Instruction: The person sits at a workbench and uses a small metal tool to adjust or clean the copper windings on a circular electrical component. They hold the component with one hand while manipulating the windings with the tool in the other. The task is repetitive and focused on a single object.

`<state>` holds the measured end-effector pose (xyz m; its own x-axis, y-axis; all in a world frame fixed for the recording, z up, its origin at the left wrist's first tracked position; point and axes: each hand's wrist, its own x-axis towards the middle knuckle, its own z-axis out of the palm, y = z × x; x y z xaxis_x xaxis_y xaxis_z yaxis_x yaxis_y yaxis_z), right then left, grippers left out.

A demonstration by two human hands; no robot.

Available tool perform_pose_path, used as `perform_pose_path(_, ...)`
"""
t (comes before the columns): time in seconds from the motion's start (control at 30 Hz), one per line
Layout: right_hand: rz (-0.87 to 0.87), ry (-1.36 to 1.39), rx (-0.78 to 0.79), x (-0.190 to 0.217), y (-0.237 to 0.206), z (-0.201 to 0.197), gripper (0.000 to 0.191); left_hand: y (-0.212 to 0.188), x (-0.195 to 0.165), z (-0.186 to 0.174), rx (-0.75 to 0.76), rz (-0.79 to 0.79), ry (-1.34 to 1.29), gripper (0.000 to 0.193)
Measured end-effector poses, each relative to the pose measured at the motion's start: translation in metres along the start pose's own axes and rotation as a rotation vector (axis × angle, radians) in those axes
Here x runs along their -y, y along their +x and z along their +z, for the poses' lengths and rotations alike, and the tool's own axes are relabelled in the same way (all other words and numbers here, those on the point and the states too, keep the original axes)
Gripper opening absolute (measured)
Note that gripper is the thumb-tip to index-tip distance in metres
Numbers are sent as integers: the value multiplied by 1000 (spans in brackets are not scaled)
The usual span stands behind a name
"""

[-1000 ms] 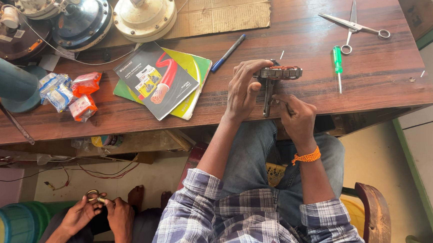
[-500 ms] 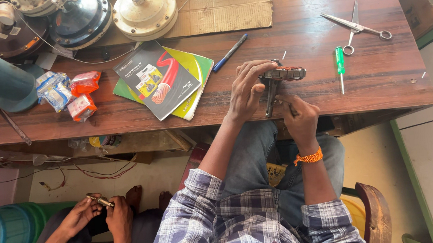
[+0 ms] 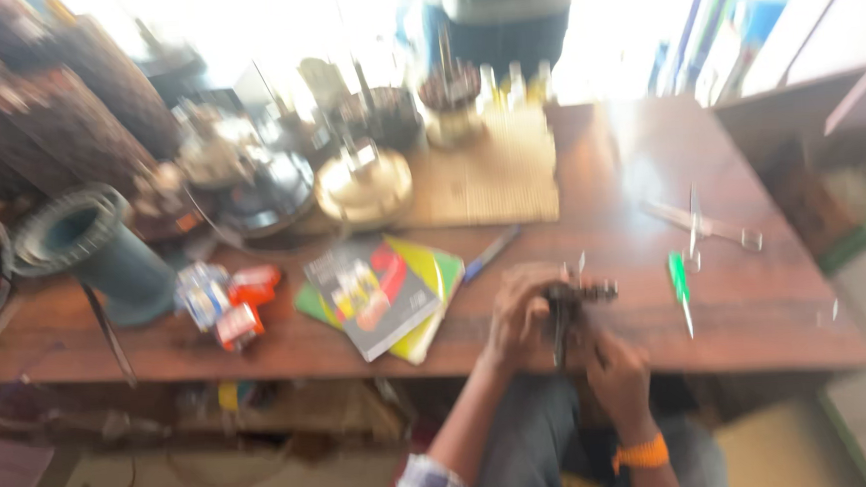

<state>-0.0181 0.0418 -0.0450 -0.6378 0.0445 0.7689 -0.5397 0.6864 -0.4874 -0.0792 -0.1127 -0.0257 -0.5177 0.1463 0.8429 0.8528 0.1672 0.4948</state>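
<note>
1. The picture is blurred by motion; fine detail cannot be read.
2. The thing in hand is a small dark metal part with a bar across its top and a stem hanging below. It sits at the near edge of the bench, just left of the green screwdriver.
3. Left hand: its fingers are curled around the left side of the metal part, grasping it.
4. Right hand: below the metal part, fingers bent up toward the stem. Whether they grip it or only touch it cannot be told.
5. Handling, as judged: stiff, not fragile, heavy for its size, possibly greasy and so slippery. Best held by the bar, with the stem steadied from below.
6. Left of the screwdriver lie a blue pen and stacked booklets; just right of it, scissors.
</note>
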Motion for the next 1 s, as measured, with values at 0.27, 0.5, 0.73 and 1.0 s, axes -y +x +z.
perform_pose_path(0.27, 226, 72, 73, 10, 4, -10, 21, 7, -25, -5, 14, -73, 16, 70)
perform_pose_path(0.5, 219, 86, 61, 10, 2, -9, 21, 11, -30, -6, 9, -82, 14, 68)
perform_pose_path(0.73, 256, 52, 83, 12, 2, -10, 23, 12, -35, -5, 0, -98, 26, 67)
perform_pose_path(1.0, 205, 70, 43, 16, 3, -12, 23, 15, -41, -6, -3, -102, 29, 63)
